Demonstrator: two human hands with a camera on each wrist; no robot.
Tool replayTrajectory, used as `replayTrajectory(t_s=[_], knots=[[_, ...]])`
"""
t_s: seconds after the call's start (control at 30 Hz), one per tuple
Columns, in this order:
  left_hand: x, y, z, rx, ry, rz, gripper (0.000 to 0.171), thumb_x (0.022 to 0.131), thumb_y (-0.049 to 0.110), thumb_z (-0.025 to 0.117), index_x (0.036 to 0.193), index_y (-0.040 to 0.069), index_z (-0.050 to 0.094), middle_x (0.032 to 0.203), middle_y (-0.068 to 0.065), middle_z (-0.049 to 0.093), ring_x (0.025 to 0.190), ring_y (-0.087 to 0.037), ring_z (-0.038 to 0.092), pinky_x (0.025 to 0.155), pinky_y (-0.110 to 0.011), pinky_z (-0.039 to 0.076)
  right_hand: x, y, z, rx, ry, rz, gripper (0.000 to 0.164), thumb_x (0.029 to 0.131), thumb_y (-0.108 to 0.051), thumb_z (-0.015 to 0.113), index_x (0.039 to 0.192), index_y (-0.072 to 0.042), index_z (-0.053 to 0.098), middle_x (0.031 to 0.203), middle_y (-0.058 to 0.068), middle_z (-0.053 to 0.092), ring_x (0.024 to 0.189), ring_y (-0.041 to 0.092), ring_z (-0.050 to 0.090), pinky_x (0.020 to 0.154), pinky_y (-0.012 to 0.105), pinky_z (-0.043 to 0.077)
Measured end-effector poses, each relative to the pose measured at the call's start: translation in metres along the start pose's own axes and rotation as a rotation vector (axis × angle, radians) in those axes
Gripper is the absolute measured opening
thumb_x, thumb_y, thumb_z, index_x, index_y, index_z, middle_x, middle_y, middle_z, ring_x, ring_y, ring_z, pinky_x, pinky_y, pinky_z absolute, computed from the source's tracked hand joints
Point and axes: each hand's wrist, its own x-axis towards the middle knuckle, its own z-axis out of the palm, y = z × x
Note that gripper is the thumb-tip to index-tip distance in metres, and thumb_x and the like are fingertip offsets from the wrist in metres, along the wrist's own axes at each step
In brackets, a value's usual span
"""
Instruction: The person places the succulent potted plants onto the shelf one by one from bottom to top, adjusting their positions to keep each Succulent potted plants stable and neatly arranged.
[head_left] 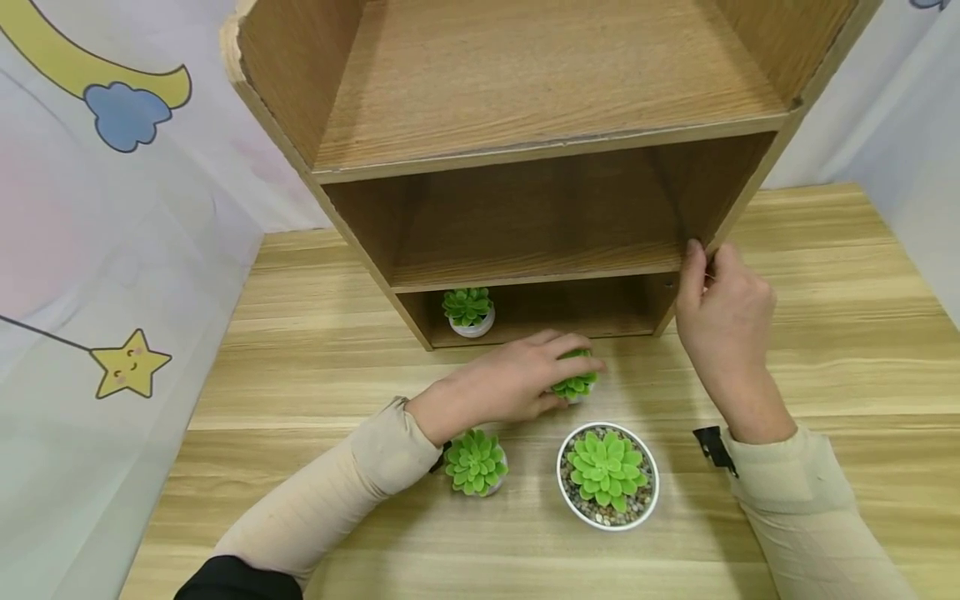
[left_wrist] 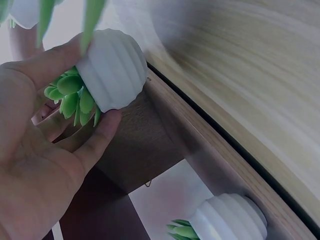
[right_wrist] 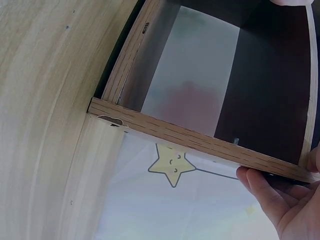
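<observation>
My left hand [head_left: 517, 377] grips a small potted succulent [head_left: 576, 379] in front of the shelf's bottom compartment. In the left wrist view, thumb and fingers pinch its white ribbed pot [left_wrist: 115, 70] near the rim. With the thumb at the front edge and fingers round the outer side, my right hand [head_left: 726, 321] holds the right side panel of the wooden shelf [head_left: 555, 158]. Another small succulent [head_left: 468, 308] stands in the bottom compartment at the left. On the table are a small succulent [head_left: 476, 462] by my left wrist and a larger one [head_left: 607, 475] in a round white pot with gravel.
The shelf stands on a wood-grain table [head_left: 847, 333] near its back edge. A printed cloth [head_left: 90, 233] with a moon, cloud and star hangs behind and to the left. The middle shelf board [head_left: 540, 271] overhangs the bottom compartment.
</observation>
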Motion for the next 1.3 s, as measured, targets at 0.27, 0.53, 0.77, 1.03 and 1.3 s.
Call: replayTrajectory(t_s=[0.27, 0.53, 0.77, 1.03, 1.3], knots=[[-0.002, -0.001, -0.002, -0.011, 0.013, -0.017, 0.058, 0.086, 0.032, 0.063, 0.138, 0.021, 0.04, 0.139, -0.002, 0.035, 0.126, -0.021, 0.032, 0.101, -0.032, 0.029, 0.0, 0.0, 0.0, 0.004, 0.003, -0.004, 0.035, 0.092, -0.02, 0.049, 0.068, 0.006, 0.052, 0.057, 0.019, 0.054, 0.049, 0.039, 0.051, 0.045, 0.048, 0.033], [-0.005, -0.003, -0.005, -0.014, 0.042, -0.032, 0.059, 0.086, 0.033, 0.063, 0.139, 0.022, 0.039, 0.139, -0.002, 0.036, 0.125, -0.019, 0.032, 0.1, -0.03, 0.03, -0.001, 0.001, 0.0, -0.001, 0.003, -0.002, 0.036, 0.092, -0.02, 0.049, 0.068, 0.005, 0.052, 0.056, 0.019, 0.053, 0.048, 0.039, 0.05, 0.045, 0.048, 0.032], [-0.007, -0.005, -0.006, -0.013, 0.067, -0.037, 0.059, 0.086, 0.033, 0.063, 0.139, 0.023, 0.039, 0.138, -0.002, 0.036, 0.124, -0.02, 0.034, 0.098, -0.03, 0.033, 0.0, 0.001, 0.0, 0.002, 0.006, -0.001, 0.036, 0.092, -0.02, 0.049, 0.068, 0.006, 0.052, 0.056, 0.019, 0.053, 0.049, 0.04, 0.051, 0.045, 0.049, 0.032], [-0.01, -0.007, -0.008, -0.027, 0.1, -0.049, 0.06, 0.085, 0.033, 0.064, 0.139, 0.023, 0.039, 0.137, -0.002, 0.037, 0.123, -0.02, 0.034, 0.098, -0.03, 0.033, 0.0, 0.001, 0.001, 0.002, 0.002, -0.005, 0.035, 0.092, -0.02, 0.05, 0.068, 0.006, 0.052, 0.057, 0.019, 0.054, 0.048, 0.038, 0.051, 0.044, 0.046, 0.032], [-0.01, -0.01, -0.008, 0.003, 0.132, -0.066, 0.057, 0.084, 0.032, 0.066, 0.135, 0.021, 0.044, 0.134, -0.003, 0.04, 0.12, -0.02, 0.038, 0.095, -0.031, 0.036, 0.0, -0.003, -0.002, 0.006, -0.01, -0.019, 0.036, 0.094, -0.02, 0.047, 0.068, 0.004, 0.051, 0.056, 0.018, 0.053, 0.048, 0.037, 0.05, 0.045, 0.044, 0.032]])
